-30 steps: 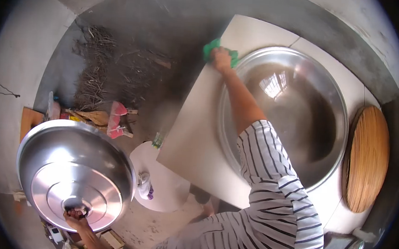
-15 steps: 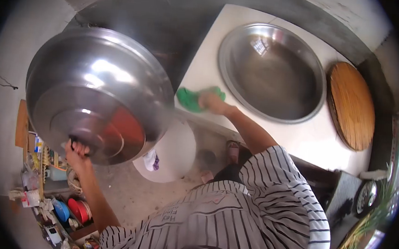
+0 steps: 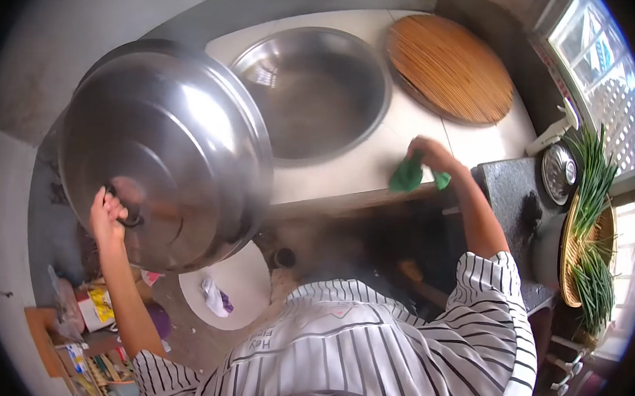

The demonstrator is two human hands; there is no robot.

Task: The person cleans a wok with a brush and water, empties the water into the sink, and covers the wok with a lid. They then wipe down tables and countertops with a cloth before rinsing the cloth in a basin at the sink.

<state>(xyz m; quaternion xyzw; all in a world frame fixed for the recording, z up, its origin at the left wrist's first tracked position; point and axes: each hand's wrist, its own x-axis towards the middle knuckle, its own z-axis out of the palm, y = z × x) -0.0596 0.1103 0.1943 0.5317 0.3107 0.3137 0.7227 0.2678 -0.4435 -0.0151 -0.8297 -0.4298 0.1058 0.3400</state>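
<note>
Two hands full at once, so going left to right: the left hand (image 3: 110, 217) has its fingers clamped round the dark handle (image 3: 132, 218) of a big metal lid (image 3: 170, 143), probably because that's the one spot where a single hand can carry something this wide. It's off the pan, held up on the left, tilted with the domed outside towards the camera, which I'd guess keeps it out of the other arm's way. Below it there's a round white top (image 3: 252, 296) with a crumpled white and purple cloth (image 3: 215, 297) lying on it, looks more dropped than folded. Next comes the wide metal pan (image 3: 360, 120), set into the pale tiled counter (image 3: 311, 186), so I reckon it can't slide or tip. Then a green cloth (image 3: 407, 175) at the counter's near edge, bunched in the right hand (image 3: 432, 154), fingers closed round it and loose ends hanging; too blurred to tell if it's touching the tiles. Behind that, a round slatted board (image 3: 452, 69) lies flat beside the pan, likely just parked. Far right, a small metal lid (image 3: 559, 174) sits on the dark slab (image 3: 506, 183), near long green stalks (image 3: 591, 180) poking out past their basket. As for writing, a yellow packet (image 3: 102, 304) at lower left is illegible, and the striped shirt (image 3: 380, 349) says "Hey" plus a word I can't fully read. No brands I can make out.
</note>
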